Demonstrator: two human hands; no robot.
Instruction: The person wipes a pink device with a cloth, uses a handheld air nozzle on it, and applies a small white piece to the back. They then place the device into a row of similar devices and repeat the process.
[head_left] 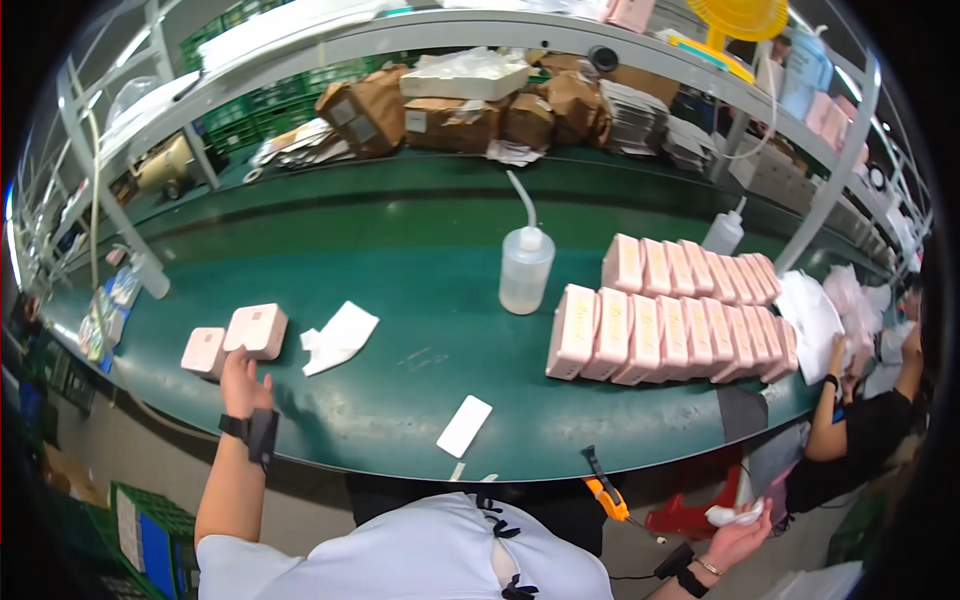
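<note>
Two pale pink boxes with rounded corners stand side by side on the left of the green table. The tips of my left hand's (245, 386) fingers reach the near edge of the larger-looking pink box (257, 332), while its thumb stands apart and grips nothing. Left of it is the other pink box (204, 352). My right hand (738, 543), low at the right and off the table, is closed on a crumpled white cloth (735, 514). A second white cloth (342, 337) lies spread to the right of the two boxes.
Two rows of pink boxes (640, 340) stand at the right. A squeeze bottle (527, 270) is mid-table, with another bottle (724, 233) behind the rows. A white rectangular card (465, 427) and an orange-and-black tool (606, 495) are near the front edge. A co-worker's arm (828, 420) is at right.
</note>
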